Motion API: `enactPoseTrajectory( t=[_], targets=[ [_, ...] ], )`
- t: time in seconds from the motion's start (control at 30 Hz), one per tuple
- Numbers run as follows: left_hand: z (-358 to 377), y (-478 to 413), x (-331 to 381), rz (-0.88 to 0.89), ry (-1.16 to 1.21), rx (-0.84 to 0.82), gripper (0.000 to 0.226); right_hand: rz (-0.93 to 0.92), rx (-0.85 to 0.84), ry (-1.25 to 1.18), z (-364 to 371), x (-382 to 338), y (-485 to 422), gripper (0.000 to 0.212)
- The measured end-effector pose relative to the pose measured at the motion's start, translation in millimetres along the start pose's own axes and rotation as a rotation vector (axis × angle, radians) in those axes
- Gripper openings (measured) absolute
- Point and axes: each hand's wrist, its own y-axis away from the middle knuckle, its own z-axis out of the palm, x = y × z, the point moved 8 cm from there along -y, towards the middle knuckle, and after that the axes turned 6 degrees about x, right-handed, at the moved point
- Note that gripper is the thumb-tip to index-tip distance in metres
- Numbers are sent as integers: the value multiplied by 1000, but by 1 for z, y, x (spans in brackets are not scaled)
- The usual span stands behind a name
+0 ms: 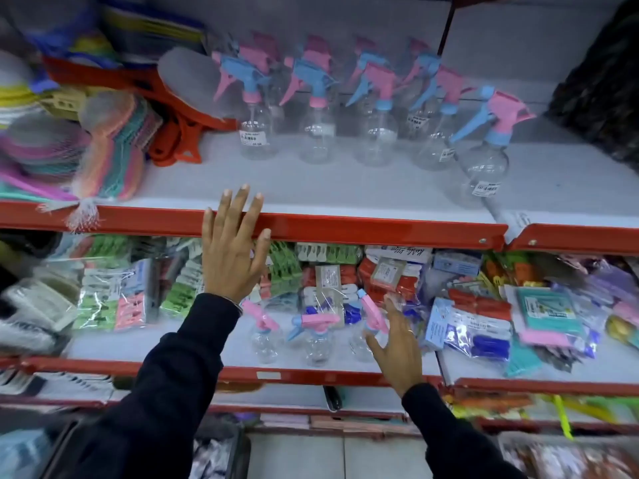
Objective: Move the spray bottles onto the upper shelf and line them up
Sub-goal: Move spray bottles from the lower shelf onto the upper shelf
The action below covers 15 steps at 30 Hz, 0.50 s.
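Observation:
Several clear spray bottles with pink and blue trigger heads stand on the upper shelf (345, 191); the front row runs from a bottle at the left (257, 133) to one nearest the edge at the right (487, 160). Three more spray bottles stand on the lower shelf (345, 364): left (264, 335), middle (318, 340), right (366, 326). My left hand (231, 250) is open, fingers spread, in front of the upper shelf's red edge. My right hand (397, 344) is open, fingers apart, just beside the right lower bottle; whether it touches is unclear.
Netted colourful scrubbers (107, 150) and orange plastic items (173, 133) fill the upper shelf's left end. Bags of clothes pegs (114, 299) and packaged goods (484, 323) crowd the lower shelf around the bottles. A dark bundle (601, 81) sits at the upper right.

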Motion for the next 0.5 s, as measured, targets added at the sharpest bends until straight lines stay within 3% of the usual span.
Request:
enactPoseTrajectory(
  t=[0.07, 0.13, 0.23, 0.5],
  targets=[
    [1, -4, -4, -16, -32, 0, 49, 146, -44, -112, 9, 14, -3, 72],
    [5, -2, -6, -16, -61, -7, 48, 217, -85, -188, 17, 24, -4, 58],
    [9, -2, -8, -11, -64, 1, 47, 201, -63, -308, 17, 26, -6, 33],
    [13, -4, -10, 11, -83, 35, 47, 21, 91, -454, -55, -28, -12, 25]
  ],
)
